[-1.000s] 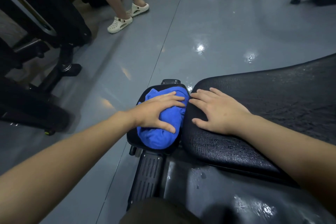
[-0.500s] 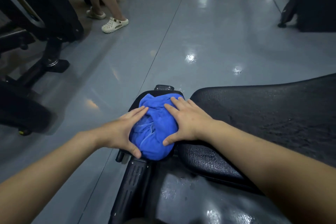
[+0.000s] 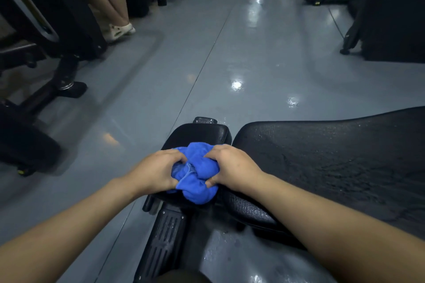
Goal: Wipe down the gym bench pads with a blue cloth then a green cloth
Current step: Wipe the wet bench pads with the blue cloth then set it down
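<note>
My left hand (image 3: 156,171) & right hand (image 3: 230,167) both curled tight on bunched blue terry cloth (image 3: 195,179), atop small black vinyl seat pad (image 3: 197,133). Blue-wipe step underway, I judge; next: spread cloth, cover long black backrest pad (image 3: 333,156).

One blue cloth (image 3: 195,174); two bench pads (image 3: 333,156) (image 3: 197,133); two hands (image 3: 156,171) (image 3: 232,167); one white shoe (image 3: 120,29).
</note>
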{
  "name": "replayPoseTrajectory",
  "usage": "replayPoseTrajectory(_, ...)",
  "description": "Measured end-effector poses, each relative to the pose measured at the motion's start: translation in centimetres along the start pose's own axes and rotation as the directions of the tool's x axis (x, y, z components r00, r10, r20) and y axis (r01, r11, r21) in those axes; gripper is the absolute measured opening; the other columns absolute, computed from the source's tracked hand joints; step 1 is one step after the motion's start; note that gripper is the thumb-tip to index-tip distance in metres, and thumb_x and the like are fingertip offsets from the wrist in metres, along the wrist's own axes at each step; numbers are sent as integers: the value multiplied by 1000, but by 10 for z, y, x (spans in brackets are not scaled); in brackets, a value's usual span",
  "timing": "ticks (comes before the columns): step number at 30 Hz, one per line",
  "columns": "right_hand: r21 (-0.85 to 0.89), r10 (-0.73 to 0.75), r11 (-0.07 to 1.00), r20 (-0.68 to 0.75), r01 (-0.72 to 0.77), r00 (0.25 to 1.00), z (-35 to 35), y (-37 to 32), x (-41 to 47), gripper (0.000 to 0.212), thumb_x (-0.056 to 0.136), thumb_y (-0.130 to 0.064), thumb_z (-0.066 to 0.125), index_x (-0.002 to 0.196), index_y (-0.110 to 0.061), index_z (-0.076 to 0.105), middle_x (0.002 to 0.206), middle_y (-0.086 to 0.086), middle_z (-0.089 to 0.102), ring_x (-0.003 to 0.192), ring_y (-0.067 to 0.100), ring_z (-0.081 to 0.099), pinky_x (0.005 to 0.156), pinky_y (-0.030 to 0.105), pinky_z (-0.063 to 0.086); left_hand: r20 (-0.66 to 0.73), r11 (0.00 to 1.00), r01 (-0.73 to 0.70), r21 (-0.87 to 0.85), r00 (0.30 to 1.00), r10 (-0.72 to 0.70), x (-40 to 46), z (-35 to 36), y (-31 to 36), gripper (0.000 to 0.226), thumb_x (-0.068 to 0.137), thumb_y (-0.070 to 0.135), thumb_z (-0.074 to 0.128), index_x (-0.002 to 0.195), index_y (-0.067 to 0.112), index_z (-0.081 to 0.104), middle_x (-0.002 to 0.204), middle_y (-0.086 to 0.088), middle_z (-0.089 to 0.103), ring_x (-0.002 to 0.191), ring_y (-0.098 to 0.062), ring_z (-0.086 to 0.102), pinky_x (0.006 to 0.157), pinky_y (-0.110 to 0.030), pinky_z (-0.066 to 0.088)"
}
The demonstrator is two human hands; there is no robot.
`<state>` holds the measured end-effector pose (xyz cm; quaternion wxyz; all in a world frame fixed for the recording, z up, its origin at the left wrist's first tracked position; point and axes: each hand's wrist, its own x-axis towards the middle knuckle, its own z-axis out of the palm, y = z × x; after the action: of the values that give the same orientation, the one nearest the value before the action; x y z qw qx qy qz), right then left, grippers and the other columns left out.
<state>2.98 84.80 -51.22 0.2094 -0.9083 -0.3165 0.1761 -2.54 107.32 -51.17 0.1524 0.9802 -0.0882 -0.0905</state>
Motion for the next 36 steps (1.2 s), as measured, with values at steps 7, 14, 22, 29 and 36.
replayPoseTrajectory(7,112,-21,993,-130,35,991,-42,-8,-33,59,66,-35,89,119,-24,67,109,-4,63,105,17,56,90,34,48,-82,999,-44,24,996,46,-11,-50,39,70,53,60,47,112,29,67,99,24,61,96,-6,61,70,-3,35)
replayPoseTrajectory(14,112,14,994,-292,20,956,-126,13,-97,57,66,-41,90,115,-23,69,106,-2,66,101,20,60,85,34,47,-167,975,-195,108,963,211,6,-112,130,59,60,60,51,113,38,64,102,21,66,97,-8,63,80,-31,51)
replayPoseTrajectory(22,126,166,985,-466,-121,869,-232,69,-236,46,63,-35,91,104,-26,71,95,-7,68,86,14,65,79,36,52,-225,884,-445,146,855,468,49,-147,297,54,64,57,51,109,32,66,96,14,67,90,-14,63,75,-35,51)
replayPoseTrajectory(29,123,258,965,-603,-231,755,-304,119,-376,47,63,-32,91,106,-27,72,95,-9,67,90,10,61,82,34,50,-173,795,-582,167,777,605,72,-162,461,44,67,38,69,111,34,65,99,14,66,91,-14,60,75,-37,52)
replayPoseTrajectory(36,101,311,937,-677,-335,666,-362,159,-512,49,64,-31,92,108,-29,71,93,-15,66,88,4,61,78,24,48,-184,666,-720,195,640,746,77,-161,613,43,70,37,67,112,33,65,99,12,66,91,-12,59,74,-34,51)
